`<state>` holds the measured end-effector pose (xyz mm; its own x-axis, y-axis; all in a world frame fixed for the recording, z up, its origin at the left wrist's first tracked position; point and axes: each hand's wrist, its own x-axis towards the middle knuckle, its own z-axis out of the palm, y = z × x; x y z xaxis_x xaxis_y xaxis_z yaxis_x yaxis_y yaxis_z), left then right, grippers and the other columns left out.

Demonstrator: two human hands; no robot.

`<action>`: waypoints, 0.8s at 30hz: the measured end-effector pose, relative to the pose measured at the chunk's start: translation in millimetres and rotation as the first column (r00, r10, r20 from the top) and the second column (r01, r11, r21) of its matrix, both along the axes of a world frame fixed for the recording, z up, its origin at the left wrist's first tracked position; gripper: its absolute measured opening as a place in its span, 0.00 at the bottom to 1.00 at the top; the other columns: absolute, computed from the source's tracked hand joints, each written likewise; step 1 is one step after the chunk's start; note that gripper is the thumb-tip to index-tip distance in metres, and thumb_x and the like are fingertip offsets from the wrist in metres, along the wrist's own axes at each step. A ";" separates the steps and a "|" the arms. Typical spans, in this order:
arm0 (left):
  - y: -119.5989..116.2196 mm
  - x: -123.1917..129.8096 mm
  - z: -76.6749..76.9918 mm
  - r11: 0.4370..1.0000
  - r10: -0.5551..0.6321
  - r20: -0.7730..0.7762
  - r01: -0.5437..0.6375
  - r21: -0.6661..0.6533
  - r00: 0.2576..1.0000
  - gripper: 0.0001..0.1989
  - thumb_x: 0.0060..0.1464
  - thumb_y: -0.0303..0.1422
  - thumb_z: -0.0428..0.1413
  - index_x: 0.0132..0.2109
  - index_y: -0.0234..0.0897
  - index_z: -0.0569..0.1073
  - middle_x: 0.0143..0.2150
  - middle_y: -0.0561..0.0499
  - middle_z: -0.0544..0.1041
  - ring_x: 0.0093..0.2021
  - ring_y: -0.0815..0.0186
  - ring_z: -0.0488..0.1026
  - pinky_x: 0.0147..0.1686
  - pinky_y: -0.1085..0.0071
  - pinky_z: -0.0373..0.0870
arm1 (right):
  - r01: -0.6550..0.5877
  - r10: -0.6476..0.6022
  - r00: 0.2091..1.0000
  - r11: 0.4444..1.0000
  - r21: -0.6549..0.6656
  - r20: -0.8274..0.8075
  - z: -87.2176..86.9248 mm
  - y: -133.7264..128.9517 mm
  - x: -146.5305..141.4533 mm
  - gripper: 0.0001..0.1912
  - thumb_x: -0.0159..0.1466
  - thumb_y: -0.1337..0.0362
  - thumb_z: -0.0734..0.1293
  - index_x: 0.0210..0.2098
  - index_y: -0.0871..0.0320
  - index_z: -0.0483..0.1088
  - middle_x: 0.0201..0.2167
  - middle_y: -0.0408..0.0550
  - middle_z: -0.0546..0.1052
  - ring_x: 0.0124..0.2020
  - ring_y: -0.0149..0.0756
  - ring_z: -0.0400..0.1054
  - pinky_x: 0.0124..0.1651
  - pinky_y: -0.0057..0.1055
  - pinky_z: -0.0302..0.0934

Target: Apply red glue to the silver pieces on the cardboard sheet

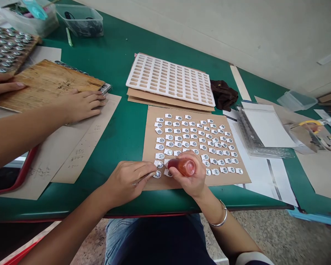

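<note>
Left fingers [147,168]: are pinching a slim metal tool [138,181] above the cardboard [228,179].
Right fingers [189,154]: are clamping a tilted red bottle [188,167] over round-printed tags [185,130].
Tags: are lying in rows on the cardboard.

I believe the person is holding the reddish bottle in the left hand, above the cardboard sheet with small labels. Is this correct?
Not quite: the head view shows the reddish bottle in the right hand, not the left. It is above the cardboard sheet with small labels, as you say.
</note>
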<state>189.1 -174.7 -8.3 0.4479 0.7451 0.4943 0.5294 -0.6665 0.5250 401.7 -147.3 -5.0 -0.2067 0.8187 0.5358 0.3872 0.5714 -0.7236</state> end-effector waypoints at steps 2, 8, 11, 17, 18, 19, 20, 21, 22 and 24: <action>-0.1 -0.2 0.4 1.000 -0.001 -0.001 0.001 -0.009 1.000 0.12 0.53 0.23 0.54 0.46 0.37 0.69 0.37 0.51 0.79 0.34 0.69 0.76 0.33 0.75 0.73 | -0.004 0.004 1.000 1.000 -0.003 0.001 0.3 0.0 0.2 0.15 0.54 0.62 0.72 0.39 0.57 0.65 0.30 0.47 0.71 0.31 0.37 0.67 0.33 0.37 0.65; 0.2 0.1 0.2 1.000 -0.002 0.005 0.002 -0.009 1.000 0.12 0.53 0.23 0.54 0.45 0.37 0.69 0.37 0.51 0.79 0.33 0.68 0.77 0.33 0.74 0.73 | -0.004 0.004 1.000 1.000 -0.013 -0.002 0.7 -0.2 0.5 0.15 0.54 0.61 0.72 0.39 0.56 0.65 0.30 0.46 0.71 0.31 0.37 0.67 0.33 0.37 0.65; 0.3 0.0 -0.2 1.000 0.002 0.005 -0.002 -0.007 1.000 0.11 0.54 0.23 0.53 0.45 0.38 0.69 0.37 0.51 0.79 0.33 0.68 0.77 0.33 0.74 0.73 | -0.007 0.007 1.000 1.000 -0.018 -0.001 0.2 -0.2 0.8 0.15 0.54 0.61 0.71 0.39 0.56 0.65 0.30 0.46 0.71 0.32 0.37 0.68 0.34 0.37 0.66; 0.2 -0.8 -1.7 1.000 0.005 0.000 -0.005 -0.006 1.000 0.13 0.54 0.23 0.54 0.46 0.37 0.69 0.38 0.51 0.79 0.36 0.68 0.77 0.33 0.75 0.73 | 0.003 -0.003 1.000 1.000 -0.018 -0.003 -0.8 0.3 1.5 0.15 0.55 0.61 0.71 0.39 0.56 0.65 0.30 0.46 0.71 0.31 0.37 0.68 0.34 0.37 0.66; 0.1 -0.9 -2.0 1.000 0.005 0.000 -0.005 -0.008 1.000 0.12 0.54 0.23 0.54 0.46 0.37 0.69 0.38 0.51 0.79 0.36 0.68 0.77 0.33 0.75 0.73 | 0.003 -0.003 1.000 1.000 -0.020 -0.005 -1.0 0.2 1.5 0.15 0.55 0.61 0.71 0.39 0.56 0.65 0.30 0.46 0.71 0.31 0.37 0.68 0.34 0.37 0.66; 0.0 -0.9 -2.2 1.000 0.007 0.000 -0.007 -0.011 1.000 0.12 0.54 0.23 0.54 0.46 0.37 0.69 0.38 0.51 0.79 0.35 0.68 0.77 0.33 0.75 0.73 | 0.002 -0.003 1.000 1.000 -0.025 -0.006 -1.2 0.0 1.5 0.14 0.55 0.61 0.71 0.39 0.56 0.65 0.30 0.46 0.71 0.31 0.37 0.68 0.34 0.37 0.66; -0.1 -0.9 -2.3 1.000 0.008 0.001 -0.008 -0.013 1.000 0.12 0.54 0.23 0.53 0.46 0.37 0.69 0.38 0.51 0.79 0.35 0.68 0.77 0.33 0.75 0.73 | 0.001 -0.002 1.000 1.000 -0.030 -0.006 -1.4 -0.2 1.5 0.14 0.55 0.61 0.71 0.39 0.55 0.65 0.30 0.46 0.71 0.32 0.38 0.68 0.35 0.37 0.66; -0.2 -0.9 -2.3 1.000 0.010 0.003 -0.010 -0.015 1.000 0.12 0.54 0.23 0.53 0.46 0.37 0.70 0.38 0.50 0.79 0.35 0.68 0.77 0.34 0.75 0.73 | 0.002 -0.002 1.000 0.999 -0.035 -0.005 -1.6 -0.3 1.5 0.14 0.55 0.61 0.71 0.38 0.55 0.66 0.30 0.46 0.71 0.32 0.38 0.68 0.35 0.37 0.66; -0.2 -0.8 -2.2 1.000 0.011 0.005 -0.011 -0.016 1.000 0.12 0.54 0.24 0.53 0.45 0.37 0.70 0.38 0.50 0.79 0.35 0.68 0.77 0.34 0.75 0.73 | 0.004 -0.004 1.000 0.999 -0.039 -0.004 -1.6 -0.3 1.5 0.14 0.55 0.60 0.71 0.38 0.55 0.66 0.31 0.46 0.71 0.32 0.38 0.68 0.35 0.37 0.66; 0.1 -0.3 -1.6 1.000 0.013 0.012 -0.013 -0.014 1.000 0.12 0.54 0.24 0.53 0.45 0.37 0.70 0.37 0.51 0.79 0.35 0.68 0.77 0.33 0.75 0.73 | 0.015 -0.015 1.000 0.999 -0.047 -0.007 -1.4 0.0 1.6 0.14 0.55 0.60 0.71 0.38 0.56 0.66 0.30 0.46 0.71 0.32 0.37 0.68 0.35 0.37 0.65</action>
